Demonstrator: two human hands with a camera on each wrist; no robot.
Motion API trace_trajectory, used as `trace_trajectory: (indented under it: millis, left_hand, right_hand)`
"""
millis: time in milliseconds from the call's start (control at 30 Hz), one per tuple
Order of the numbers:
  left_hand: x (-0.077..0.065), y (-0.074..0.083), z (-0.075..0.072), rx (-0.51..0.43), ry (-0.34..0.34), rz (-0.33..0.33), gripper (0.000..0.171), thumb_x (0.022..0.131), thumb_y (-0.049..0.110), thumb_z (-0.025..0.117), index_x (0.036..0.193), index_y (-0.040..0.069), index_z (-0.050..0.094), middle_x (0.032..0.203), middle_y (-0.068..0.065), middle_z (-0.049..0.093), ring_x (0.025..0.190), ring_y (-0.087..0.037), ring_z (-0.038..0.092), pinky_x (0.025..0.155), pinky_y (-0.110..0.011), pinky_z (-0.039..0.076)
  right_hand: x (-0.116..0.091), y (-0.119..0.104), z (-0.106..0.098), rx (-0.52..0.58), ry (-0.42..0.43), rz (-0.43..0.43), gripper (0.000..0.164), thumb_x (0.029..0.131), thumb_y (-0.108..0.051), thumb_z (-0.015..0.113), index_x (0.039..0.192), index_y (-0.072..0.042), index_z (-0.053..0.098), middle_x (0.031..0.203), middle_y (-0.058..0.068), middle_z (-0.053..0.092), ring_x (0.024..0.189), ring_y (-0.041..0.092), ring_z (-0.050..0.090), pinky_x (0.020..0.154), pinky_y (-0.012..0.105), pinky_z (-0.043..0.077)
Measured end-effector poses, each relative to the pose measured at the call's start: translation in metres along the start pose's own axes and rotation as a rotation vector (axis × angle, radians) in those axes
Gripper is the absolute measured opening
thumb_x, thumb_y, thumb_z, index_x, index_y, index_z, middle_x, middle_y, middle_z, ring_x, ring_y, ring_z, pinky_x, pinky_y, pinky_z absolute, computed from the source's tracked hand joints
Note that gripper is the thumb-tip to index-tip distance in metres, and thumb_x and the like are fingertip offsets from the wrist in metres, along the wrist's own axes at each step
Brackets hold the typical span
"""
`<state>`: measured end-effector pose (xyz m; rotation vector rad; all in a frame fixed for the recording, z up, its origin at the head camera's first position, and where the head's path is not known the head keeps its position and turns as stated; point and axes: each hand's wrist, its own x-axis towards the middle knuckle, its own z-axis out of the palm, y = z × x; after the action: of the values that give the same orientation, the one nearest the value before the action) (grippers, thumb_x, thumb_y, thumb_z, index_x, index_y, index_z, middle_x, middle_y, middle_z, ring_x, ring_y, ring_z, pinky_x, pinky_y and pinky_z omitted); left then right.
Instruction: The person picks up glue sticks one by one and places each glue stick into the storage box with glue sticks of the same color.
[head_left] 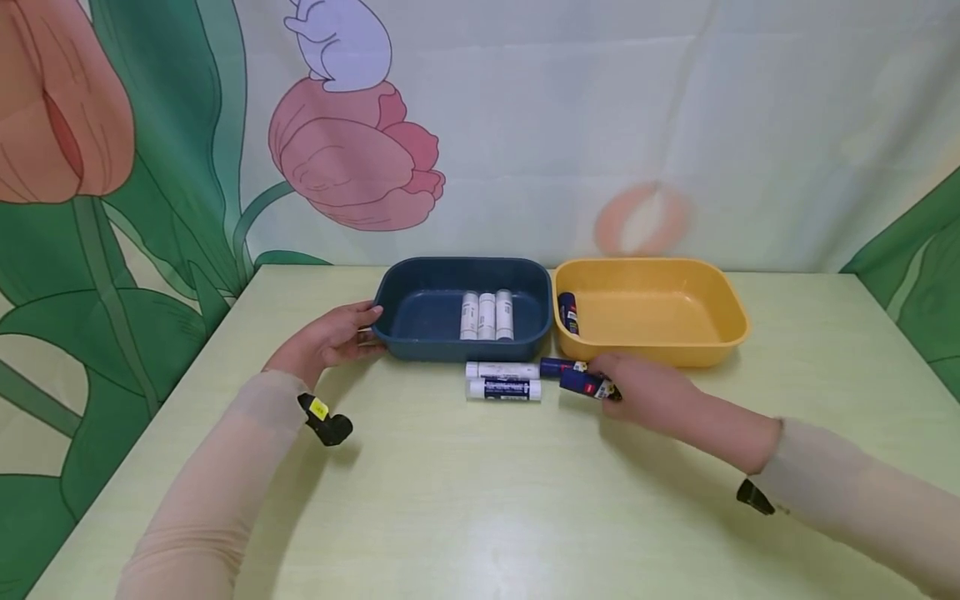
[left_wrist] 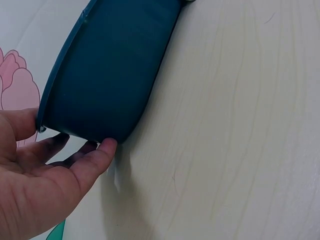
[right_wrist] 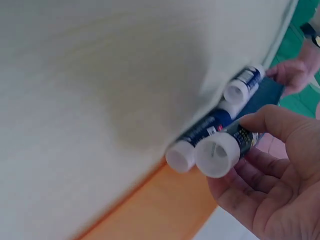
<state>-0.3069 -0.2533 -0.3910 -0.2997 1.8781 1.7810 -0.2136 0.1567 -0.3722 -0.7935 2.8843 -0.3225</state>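
Note:
My left hand [head_left: 337,337] grips the left end of a dark blue bin [head_left: 435,350], thumb at the rim and fingertips against the outer wall [left_wrist: 110,70]. Between the thumb and fingers of my right hand [head_left: 648,396] is a navy glue stick [head_left: 581,383], its white end [right_wrist: 217,156] towards the right wrist camera. It is just in front of another navy glue stick [head_left: 557,367] by the bins. To its left lie a white glue stick [head_left: 498,370] and a white-ended one with a navy label [head_left: 504,390]. Three white glue sticks [head_left: 487,317] are in the blue bin.
A yellow bin [head_left: 660,357] stands right of the blue one, with a navy glue stick [head_left: 567,313] at its left end. Both bins are near the back of the pale table [head_left: 450,483]. Behind it hangs a flower-printed cloth [head_left: 525,150].

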Motion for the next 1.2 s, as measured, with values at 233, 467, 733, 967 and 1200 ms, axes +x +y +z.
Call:
trace_trajectory:
  millis: [233,467,733,967,1200]
  left_hand:
    - [-0.001,0.0,-0.001,0.003,-0.009,0.007,0.059,0.113,0.024,0.024,0.166,0.013,0.0,0.172,-0.02,0.011,0.158,-0.035,0.019,0.13,-0.048,0.023]
    - [-0.001,0.001,0.0,-0.009,0.005,-0.006,0.06,0.113,0.024,0.026,0.166,0.014,0.0,0.172,-0.02,0.011,0.158,-0.034,0.02,0.129,-0.048,0.024]
    - [0.0,0.002,0.001,-0.007,0.005,-0.006,0.059,0.113,0.024,0.025,0.166,0.014,0.0,0.172,-0.02,0.012,0.157,-0.034,0.021,0.129,-0.047,0.024]
    - [-0.001,0.003,0.002,-0.006,0.017,-0.005,0.059,0.113,0.025,0.025,0.166,0.015,0.001,0.172,-0.019,0.013,0.157,-0.033,0.022,0.129,-0.046,0.025]
    - [0.001,0.002,0.002,-0.01,0.028,-0.017,0.059,0.113,0.025,0.025,0.166,0.015,0.002,0.172,-0.018,0.014,0.157,-0.033,0.023,0.129,-0.047,0.026]
  right_hand:
    - [-0.002,0.007,-0.023,0.096,-0.008,0.015,0.035,0.087,-0.01,0.076,0.117,0.004,0.066,0.099,0.011,0.073,0.085,0.021,0.062,0.083,0.04,0.059]
    - [0.002,0.015,-0.047,0.25,-0.048,0.078,0.037,0.088,-0.014,0.075,0.117,0.005,0.065,0.099,0.014,0.073,0.085,0.019,0.065,0.077,0.033,0.06]
    - [0.023,0.03,-0.076,0.438,-0.183,0.227,0.047,0.098,-0.017,0.065,0.135,0.01,0.053,0.123,0.026,0.064,0.093,0.024,0.066,0.076,0.031,0.063]
    - [0.046,0.038,-0.106,0.482,-0.253,0.291,0.055,0.102,-0.018,0.057,0.145,0.012,0.043,0.129,0.029,0.058,0.095,0.024,0.067,0.083,0.037,0.065]
    - [0.072,0.049,-0.113,0.534,-0.267,0.37,0.052,0.104,-0.019,0.058,0.144,0.012,0.044,0.125,0.026,0.059,0.107,0.031,0.061,0.086,0.035,0.064]
